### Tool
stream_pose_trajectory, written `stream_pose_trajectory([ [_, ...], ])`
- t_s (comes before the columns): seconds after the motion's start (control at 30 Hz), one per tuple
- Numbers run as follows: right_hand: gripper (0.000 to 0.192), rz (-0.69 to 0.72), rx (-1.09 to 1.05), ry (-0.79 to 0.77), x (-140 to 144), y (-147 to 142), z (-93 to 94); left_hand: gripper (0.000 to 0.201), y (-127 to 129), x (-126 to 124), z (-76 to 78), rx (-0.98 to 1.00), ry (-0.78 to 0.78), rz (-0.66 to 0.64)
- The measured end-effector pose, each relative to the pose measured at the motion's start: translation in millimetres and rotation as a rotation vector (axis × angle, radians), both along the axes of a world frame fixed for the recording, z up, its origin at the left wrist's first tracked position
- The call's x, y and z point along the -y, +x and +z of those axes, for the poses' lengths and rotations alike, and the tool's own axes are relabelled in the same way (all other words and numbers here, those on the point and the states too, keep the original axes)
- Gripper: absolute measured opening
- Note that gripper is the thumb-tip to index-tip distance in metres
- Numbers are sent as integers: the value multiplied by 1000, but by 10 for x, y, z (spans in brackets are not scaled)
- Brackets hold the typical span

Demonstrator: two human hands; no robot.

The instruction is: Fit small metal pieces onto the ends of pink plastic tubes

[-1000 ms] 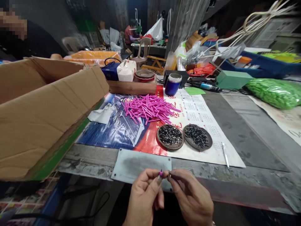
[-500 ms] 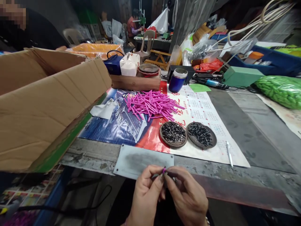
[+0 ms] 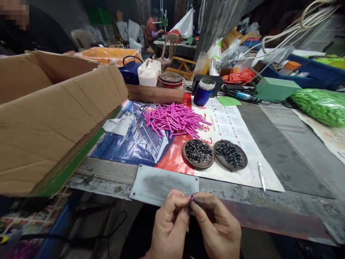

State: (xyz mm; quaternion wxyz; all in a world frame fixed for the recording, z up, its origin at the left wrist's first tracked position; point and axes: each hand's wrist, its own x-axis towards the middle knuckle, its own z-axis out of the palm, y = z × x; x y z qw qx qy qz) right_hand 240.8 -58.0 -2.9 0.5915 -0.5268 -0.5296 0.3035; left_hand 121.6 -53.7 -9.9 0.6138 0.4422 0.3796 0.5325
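Observation:
Between the fingertips of both hands a small piece of a magenta tube point(image 3: 192, 198) shows; the rest of it is hidden by the fingers. My left hand point(image 3: 172, 223) pinches it from the left, thumb against forefinger. From the other side my right hand point(image 3: 217, 223) closes on it too, its fingertips touching the left ones. Both hands are over the table's front edge, beside a grey metal plate point(image 3: 164, 183). Farther back lies a heap of magenta tubes point(image 3: 175, 120). Two round dishes hold small parts: dark shiny pieces point(image 3: 199, 151) in one, thin black pins point(image 3: 230, 154) in the other.
A large open cardboard box point(image 3: 59, 118) takes up the left side. A white pen point(image 3: 261, 176) lies on the calendar sheet point(image 3: 242, 133). At the back stand a blue cup point(image 3: 204, 93) and a wooden box point(image 3: 159, 94). A person point(image 3: 153, 27) sits in the background.
Both hands have shifted slightly to the right with the magenta tube. Less of the tube's end shows between the fingertips now.

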Motion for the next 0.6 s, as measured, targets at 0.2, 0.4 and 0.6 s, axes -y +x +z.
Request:
stream_pose_trajectory([
  [0.2, 7, -96, 121, -15, 43, -32, -18, 14, 3, -6, 41, -57, 31, 43],
  [0.4, 10, -233, 178, 74, 53, -148, -128, 17, 29, 5, 41, -100, 26, 87],
  [0.6, 17, -210, 268, 80, 119, -140, -122, 19, 95, 94, 64, -143, 128, 126],
])
